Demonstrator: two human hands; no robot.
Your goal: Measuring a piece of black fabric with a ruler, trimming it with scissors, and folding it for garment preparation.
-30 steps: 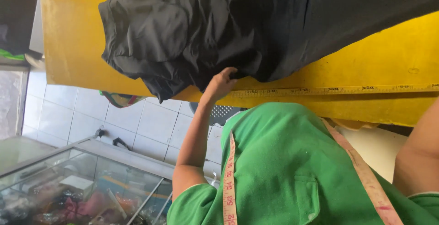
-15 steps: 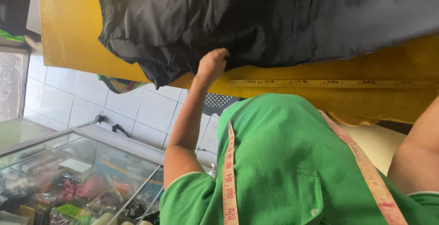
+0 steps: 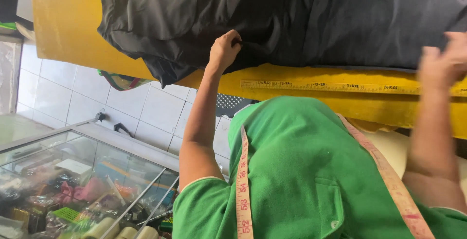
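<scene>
The left hand (image 3: 224, 52) is gripping a fold of the black garment (image 3: 272, 20), its fingers clenched on the cloth near the table's front edge. The garment is lying spread across the yellow table (image 3: 63, 35), and one bunched end is hanging over that edge toward the left corner. The right hand (image 3: 445, 64) is hovering above the front edge toward the right; it is motion-blurred, with fingers apparently spread, and whether it is touching the cloth cannot be told. A yellow ruler (image 3: 331, 87) is lying flat along the front edge, between the two hands. A measuring tape (image 3: 242, 185) is hanging over the person's green shirt (image 3: 301, 171). A glass display case (image 3: 82, 185) is standing below the table on the left, in front of a white tiled wall (image 3: 73, 98).
</scene>
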